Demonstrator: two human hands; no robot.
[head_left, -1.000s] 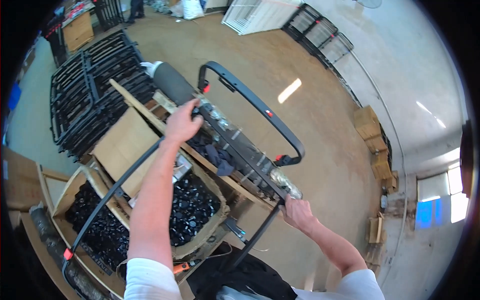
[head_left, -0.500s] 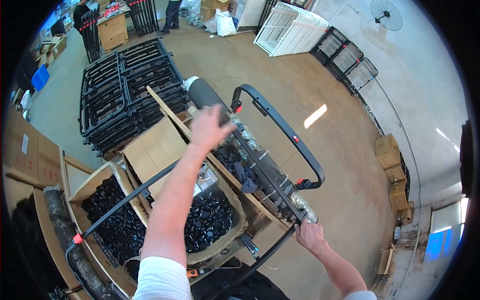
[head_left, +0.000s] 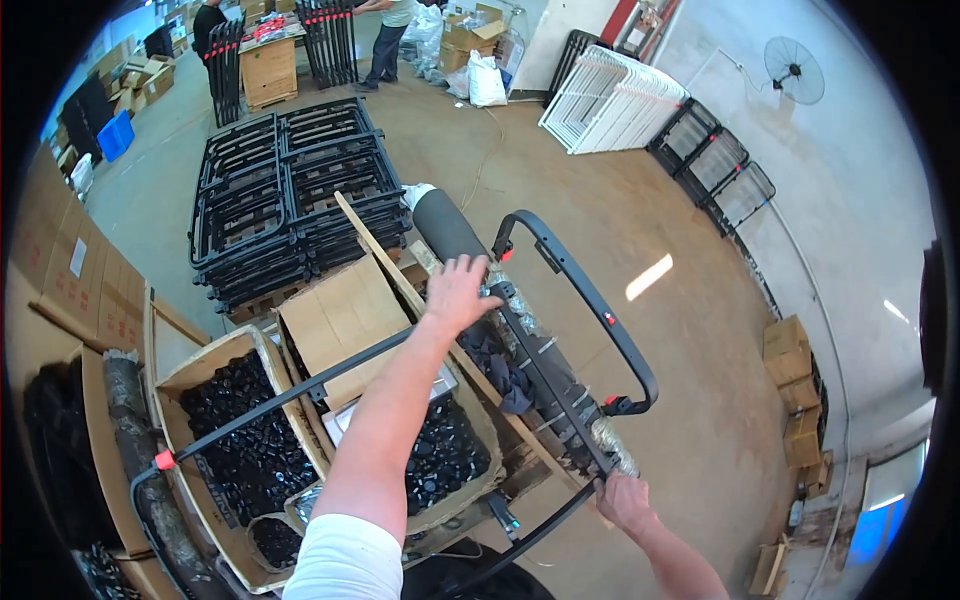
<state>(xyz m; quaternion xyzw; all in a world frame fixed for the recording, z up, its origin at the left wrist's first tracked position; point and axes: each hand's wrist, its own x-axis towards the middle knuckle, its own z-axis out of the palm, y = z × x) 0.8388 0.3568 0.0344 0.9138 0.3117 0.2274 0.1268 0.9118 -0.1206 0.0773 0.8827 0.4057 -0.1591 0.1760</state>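
A black metal tube frame [head_left: 545, 380] lies across a padded bar [head_left: 525, 315] wrapped in film and ties. My left hand [head_left: 458, 295] is at the frame's far corner, its fingers bent over the tube and the thumb on the near side. Closed round the near right corner is my right hand [head_left: 628, 503]. From these corners the side tubes run to the lower left, where one carries a red fitting [head_left: 165, 460]. A raised black U-shaped tube [head_left: 585, 290] with red fittings stands on the right side of the frame.
Below the frame sit cartons of small black plastic parts [head_left: 240, 430], a cardboard sheet [head_left: 345, 315] and a wooden strip [head_left: 380, 250]. Stacked black frames [head_left: 290, 200] lie beyond. White frames [head_left: 610, 100] lean by the wall. Two people stand at a wooden bench [head_left: 268, 75].
My left hand has come down from above the frame onto its far corner. My right hand keeps its hold. The whole view has shifted slightly.
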